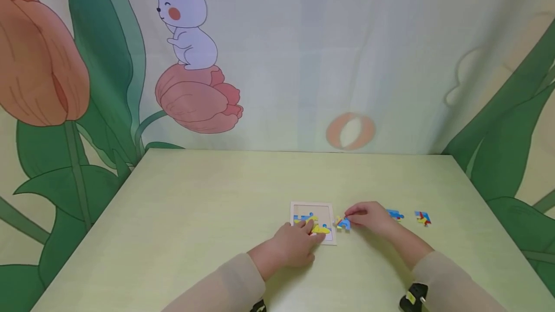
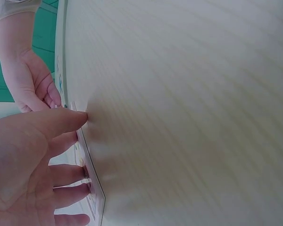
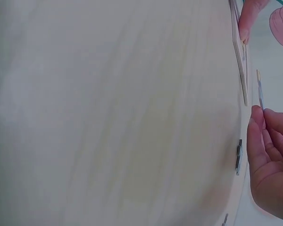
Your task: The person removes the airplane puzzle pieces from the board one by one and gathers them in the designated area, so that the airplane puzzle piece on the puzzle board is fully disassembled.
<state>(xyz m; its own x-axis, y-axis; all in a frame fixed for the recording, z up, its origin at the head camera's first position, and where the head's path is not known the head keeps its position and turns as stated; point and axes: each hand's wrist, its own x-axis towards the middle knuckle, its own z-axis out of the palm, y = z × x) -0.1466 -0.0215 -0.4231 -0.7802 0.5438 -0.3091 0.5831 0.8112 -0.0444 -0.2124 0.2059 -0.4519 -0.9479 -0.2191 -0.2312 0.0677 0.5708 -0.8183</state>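
On the table (image 1: 208, 206), right of its middle, head view: one tray (image 1: 323, 210), sides running roughly straight away from the person. Blue and yellow fitted pieces (image 1: 321, 229) fill its nearer part; brown base shows at the far part. Count of fitted pieces: cannot tell, partly covered. Left hand (image 1: 292, 244) lies across the tray's near left, fingers extended, tips on the pieces. Right hand (image 1: 370, 216) pinches one held piece (image 1: 344, 224) just beside the tray's right edge; a knob on it points left, at the tray. Two spare pieces lie farther right: one (image 1: 395, 214) partly behind the right hand, one (image 1: 422, 218) well apart from it. Loose total: three.

Left wrist view: thumb straight, tip by the tray's edge; other fingers apart, over the tray. Right hand beyond, fingers bent; its grip is hidden.

Right wrist view: held piece seen edge-on, between thumb and fingers, long axis near upright in view, slightly tilted, free end upward. Both spare pieces also edge-on. Left fingertip on the tray.
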